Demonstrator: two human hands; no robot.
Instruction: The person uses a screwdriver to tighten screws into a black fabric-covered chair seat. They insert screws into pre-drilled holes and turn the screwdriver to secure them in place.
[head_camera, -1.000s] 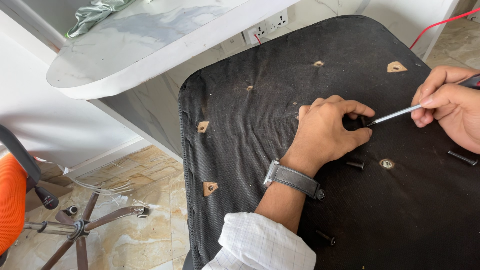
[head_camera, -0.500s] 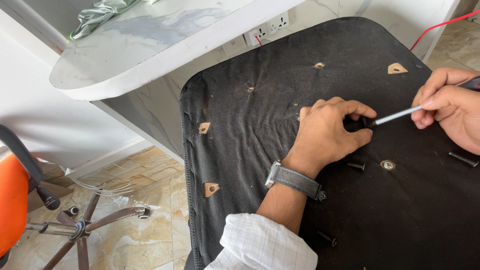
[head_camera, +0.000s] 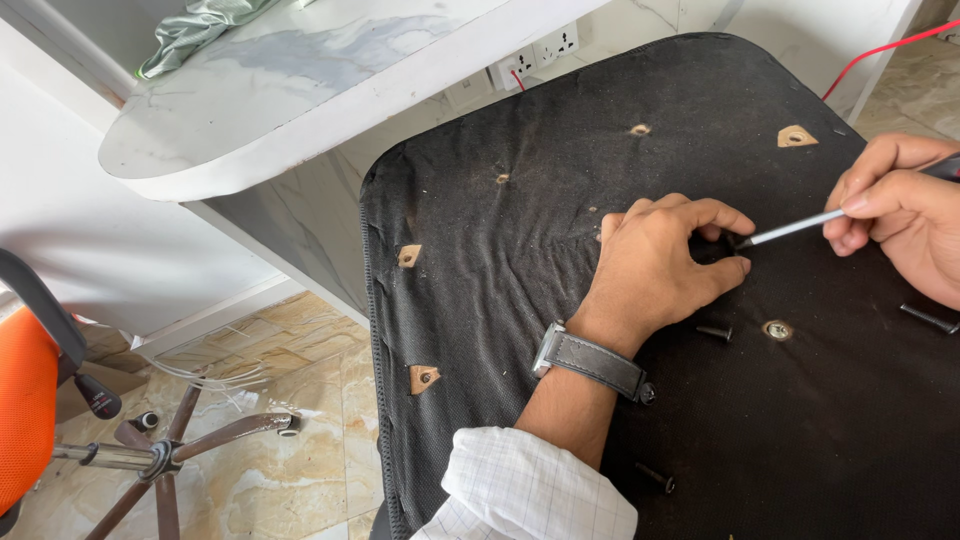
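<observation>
seat underside (head_camera: 600, 150): a black fabric-covered chair panel lay flat and filled most of the view, its left edge running down beside the marble floor (head_camera: 270, 470).
open room: the near-left part of the panel was bare fabric; a white counter (head_camera: 300, 110) overhung its far-left corner.
left hand (head_camera: 660, 265): rested on the panel, fingers curled round to the thumb at a spot under the tool tip; what they pinched could not be made out.
right hand (head_camera: 900, 215): closed on a screwdriver (head_camera: 795, 228), whose thin shaft slanted down-left to the left fingertips.
loose screws: one black screw (head_camera: 714, 331) lay just beside the left thumb, another (head_camera: 655, 477) near the sleeve.
chair base (head_camera: 160, 455): stood on the floor, well apart to the left.
</observation>
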